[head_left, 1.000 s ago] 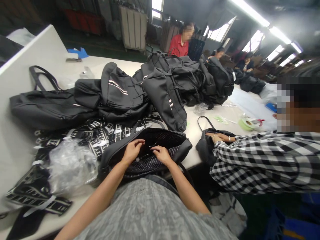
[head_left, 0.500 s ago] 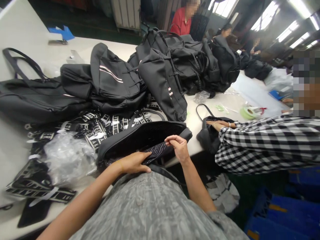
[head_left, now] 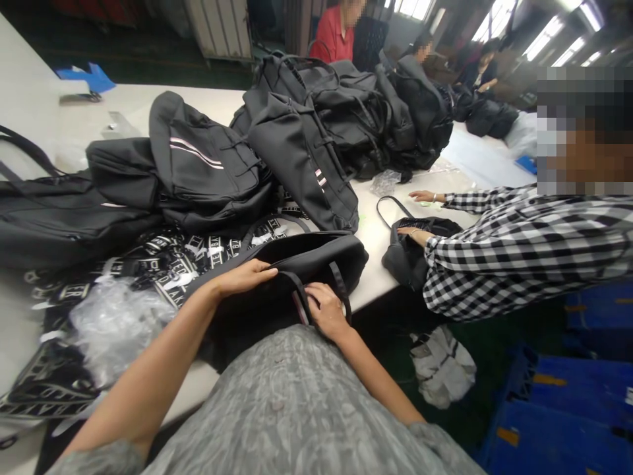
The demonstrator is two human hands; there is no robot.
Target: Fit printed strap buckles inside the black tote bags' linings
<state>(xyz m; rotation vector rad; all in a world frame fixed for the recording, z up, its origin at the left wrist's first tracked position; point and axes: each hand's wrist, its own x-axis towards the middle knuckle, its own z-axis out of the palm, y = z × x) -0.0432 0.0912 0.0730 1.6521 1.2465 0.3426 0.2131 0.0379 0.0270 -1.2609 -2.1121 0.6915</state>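
A black handbag (head_left: 341,254) lies against my body at the table's front edge, its top gaping and its handles rising on the near side. My left hand (head_left: 244,277) grips the near rim of the opening, fingers reaching along the edge. Below the rim, my right hand (head_left: 326,310) is closed on the near side of the bag between the handle ends, fingers curled. A pale and dark stripe shows beside those fingers. What lies inside the bag is hidden from me now.
Black bags (head_left: 316,138) are heaped across the table. Printed black-and-white straps (head_left: 163,260) and clear plastic wrap (head_left: 116,323) lie to the left. On the right, a co-worker in a checked shirt (head_left: 519,244) handles another black bag (head_left: 410,257). Blue crates (head_left: 568,422) stand on the floor.
The near side of the bag has come up, covering the printed lining. My left hand has shifted to the rim; my right has dropped to the handle area. The co-worker's far hand reaches out.
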